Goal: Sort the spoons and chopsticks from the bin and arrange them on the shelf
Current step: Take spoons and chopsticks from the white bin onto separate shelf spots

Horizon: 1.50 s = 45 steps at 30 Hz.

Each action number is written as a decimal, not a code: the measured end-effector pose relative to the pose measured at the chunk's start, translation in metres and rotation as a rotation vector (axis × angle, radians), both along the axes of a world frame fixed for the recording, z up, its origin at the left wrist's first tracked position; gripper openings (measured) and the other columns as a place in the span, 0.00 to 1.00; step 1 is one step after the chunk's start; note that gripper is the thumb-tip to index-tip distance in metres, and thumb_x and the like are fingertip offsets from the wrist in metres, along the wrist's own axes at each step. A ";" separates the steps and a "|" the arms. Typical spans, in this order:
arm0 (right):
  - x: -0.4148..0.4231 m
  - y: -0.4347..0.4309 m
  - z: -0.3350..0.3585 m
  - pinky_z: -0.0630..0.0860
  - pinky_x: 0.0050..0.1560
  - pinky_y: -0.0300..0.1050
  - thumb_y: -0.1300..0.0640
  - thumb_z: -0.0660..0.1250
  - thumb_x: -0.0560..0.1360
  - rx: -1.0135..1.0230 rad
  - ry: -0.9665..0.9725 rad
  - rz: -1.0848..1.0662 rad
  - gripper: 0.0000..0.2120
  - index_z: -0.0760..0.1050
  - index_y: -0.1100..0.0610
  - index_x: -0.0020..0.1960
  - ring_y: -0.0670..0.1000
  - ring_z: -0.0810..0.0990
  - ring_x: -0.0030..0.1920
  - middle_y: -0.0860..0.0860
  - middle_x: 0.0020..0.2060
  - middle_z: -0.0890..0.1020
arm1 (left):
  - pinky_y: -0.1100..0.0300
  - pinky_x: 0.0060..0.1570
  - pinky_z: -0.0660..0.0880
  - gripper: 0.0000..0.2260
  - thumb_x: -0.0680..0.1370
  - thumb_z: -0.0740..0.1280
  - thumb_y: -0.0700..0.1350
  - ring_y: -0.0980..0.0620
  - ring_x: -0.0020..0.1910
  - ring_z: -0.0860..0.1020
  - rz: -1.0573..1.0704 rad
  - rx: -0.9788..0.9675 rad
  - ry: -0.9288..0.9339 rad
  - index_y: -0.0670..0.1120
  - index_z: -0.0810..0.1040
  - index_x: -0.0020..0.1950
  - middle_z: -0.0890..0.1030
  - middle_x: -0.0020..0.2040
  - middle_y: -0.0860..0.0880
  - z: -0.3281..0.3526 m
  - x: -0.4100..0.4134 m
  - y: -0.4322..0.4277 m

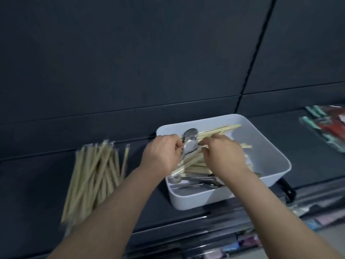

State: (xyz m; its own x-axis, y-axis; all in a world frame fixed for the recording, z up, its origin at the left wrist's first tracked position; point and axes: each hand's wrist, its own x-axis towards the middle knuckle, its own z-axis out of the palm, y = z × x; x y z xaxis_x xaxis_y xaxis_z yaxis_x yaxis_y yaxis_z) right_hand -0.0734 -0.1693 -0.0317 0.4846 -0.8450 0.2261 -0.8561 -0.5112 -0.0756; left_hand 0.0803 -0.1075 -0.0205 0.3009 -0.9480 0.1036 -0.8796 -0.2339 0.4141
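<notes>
You're mid-sort, working inside the bin (276, 152), which is sitting on the shelf (37, 184). Spoons (190, 143) and chopsticks (194, 163) are lying mixed in it. The chopsticks are heaping across the middle, with more spoons (197, 182) lying flat at the near end.

Your left hand (160, 154) is curling round a couple of spoon handles at the bin's left rim, bowls sticking up past the fingers. Your right hand (224, 152) is pinching into the chopstick heap with bent fingers. It's too blurred to tell how many sticks it's holding. It looks like you're pulling the two kinds apart.

A pile (93, 176) of wrapped chopsticks is lying fanned on the shelf, well left of the bin, so I'm judging the chopsticks partly done. No spoons are showing on the shelf.

Next move, I'd say: the spoons are needing a clean lift, since sticks are crossing them and could drag along. Then they're needing their own spot on the shelf, apart from the pile.
</notes>
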 end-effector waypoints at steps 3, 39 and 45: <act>-0.044 -0.030 -0.007 0.74 0.51 0.48 0.57 0.61 0.76 0.113 -0.008 -0.016 0.14 0.78 0.45 0.58 0.54 0.77 0.56 0.47 0.54 0.79 | 0.55 0.51 0.77 0.05 0.75 0.68 0.45 0.51 0.51 0.79 -0.092 0.161 -0.012 0.51 0.83 0.47 0.83 0.48 0.53 -0.002 -0.038 -0.025; -0.054 -0.062 -0.027 0.68 0.46 0.46 0.64 0.59 0.73 0.217 0.020 0.072 0.20 0.73 0.49 0.62 0.55 0.74 0.57 0.50 0.54 0.79 | 0.53 0.46 0.73 0.10 0.75 0.67 0.54 0.46 0.49 0.76 0.058 0.156 0.153 0.49 0.74 0.44 0.78 0.45 0.48 -0.033 -0.050 -0.062; -0.061 -0.066 -0.032 0.72 0.54 0.48 0.65 0.60 0.74 0.253 0.005 0.023 0.18 0.77 0.50 0.59 0.54 0.72 0.60 0.50 0.55 0.78 | 0.57 0.40 0.66 0.14 0.73 0.72 0.48 0.44 0.51 0.78 0.025 0.221 -0.097 0.43 0.75 0.53 0.79 0.52 0.45 -0.050 -0.064 -0.073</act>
